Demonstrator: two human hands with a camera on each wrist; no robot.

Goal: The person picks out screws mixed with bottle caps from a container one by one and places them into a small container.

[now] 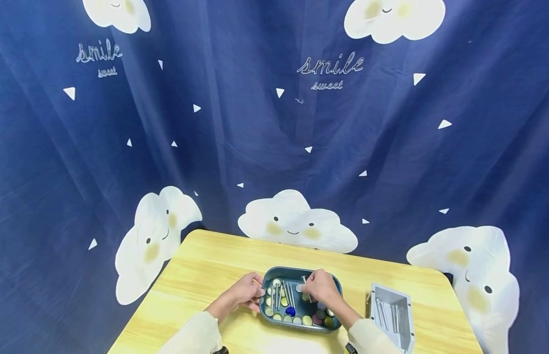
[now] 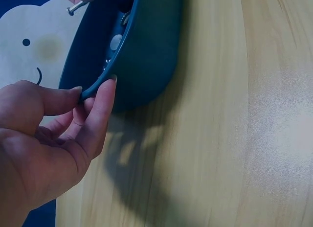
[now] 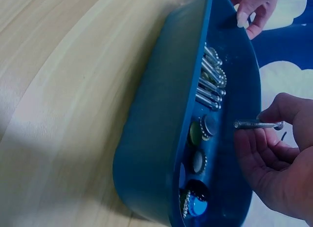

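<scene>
A dark teal tray (image 1: 316, 314) on the table holds several bottle caps (image 1: 307, 320) and long metal bolts (image 3: 209, 85). My left hand (image 1: 246, 291) pinches the tray's left rim between thumb and forefinger, as the left wrist view shows. Over the tray's right half, my right hand (image 1: 323, 286) pinches a single threaded bolt (image 3: 257, 124) between thumb and fingers. In the right wrist view that bolt lies level, its head beyond the thumb and its threaded end pointing out over the caps. One deep blue cap (image 1: 290, 311) stands out near the loose bolts.
To the right of the tray stands a grey rectangular box (image 1: 409, 314) with several bolts (image 1: 395, 317) inside. Both sit on a light wood table (image 1: 221, 250). A blue curtain (image 1: 256, 123) with cloud prints hangs behind the far edge.
</scene>
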